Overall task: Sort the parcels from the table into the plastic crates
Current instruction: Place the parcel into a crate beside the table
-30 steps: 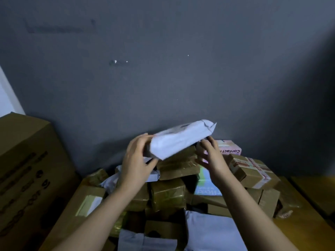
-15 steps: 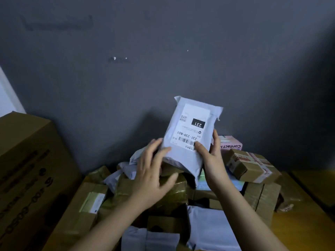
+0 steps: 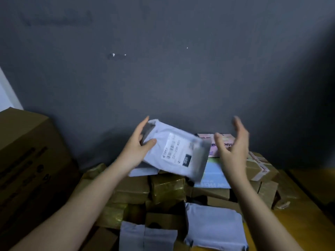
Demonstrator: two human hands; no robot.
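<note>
Now right hand (image 3: 233, 149) released, fingers spread, left hand (image 3: 138, 147) alone gripping tilted white parcel (image 3: 174, 151)

Three white mailers (image 3: 174, 151), about nine brown boxes (image 3: 167, 189).

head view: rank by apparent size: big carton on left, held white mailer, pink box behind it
1. big carton, largest, though nearest the camera
2. white mailer, gripped by left hand
3. pink box, mostly hidden, so unsure

The room is dim, the grey wall (image 3: 181, 69) darkening toward two and ten o'clock. Motion blur smears the white parcel (image 3: 174, 151) and the right hand (image 3: 233, 151). Wide-angle bending shows at the frame's edges.
</note>
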